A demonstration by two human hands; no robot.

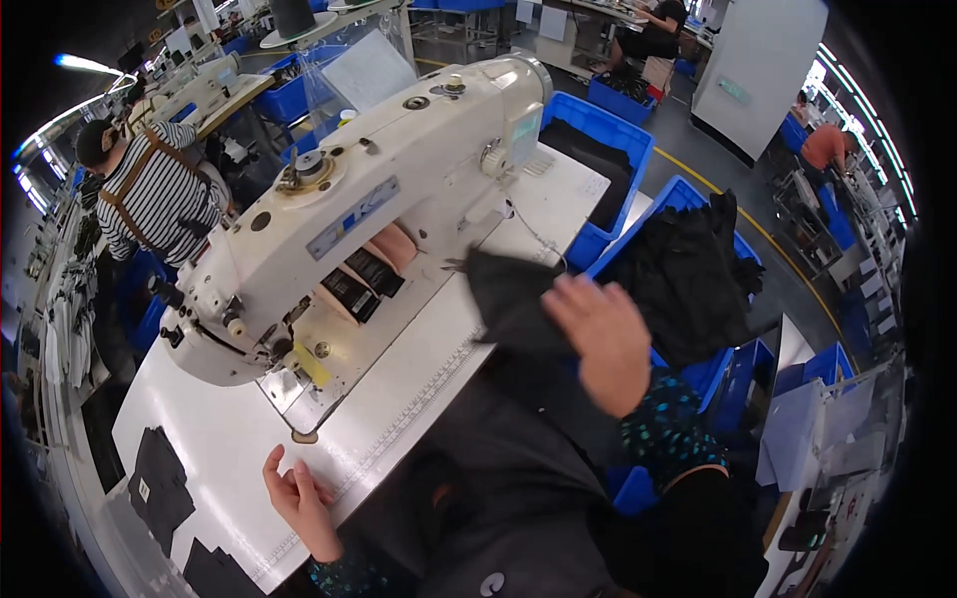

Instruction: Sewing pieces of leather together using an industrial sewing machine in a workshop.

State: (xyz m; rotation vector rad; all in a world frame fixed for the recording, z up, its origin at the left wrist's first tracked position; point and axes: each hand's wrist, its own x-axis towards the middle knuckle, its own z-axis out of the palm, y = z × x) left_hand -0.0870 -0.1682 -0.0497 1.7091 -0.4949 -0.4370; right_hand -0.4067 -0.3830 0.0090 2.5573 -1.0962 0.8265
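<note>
A white industrial sewing machine (399, 164) stands across a white table. Motion blurs my right hand (603, 344), whose fingers lie over the edge of a black fabric piece (513, 299); my thumb is hidden and the cloth, also blurred, moves at the table's right front edge. Near the table's front edge, my left hand (299, 503) is open, its fingers apart and slightly curled, with nothing in them. Beyond it is the needle area with a yellow tab (311, 366). Dark label strips (361, 284) lie under the machine's arm.
A measuring scale (414, 409) runs along the table front. Black fabric pieces (159, 488) lie at the left corner. Blue bins hold black cloth (678, 274) to the right. A person in a striped shirt (155, 194) sits at the left; other people are farther off.
</note>
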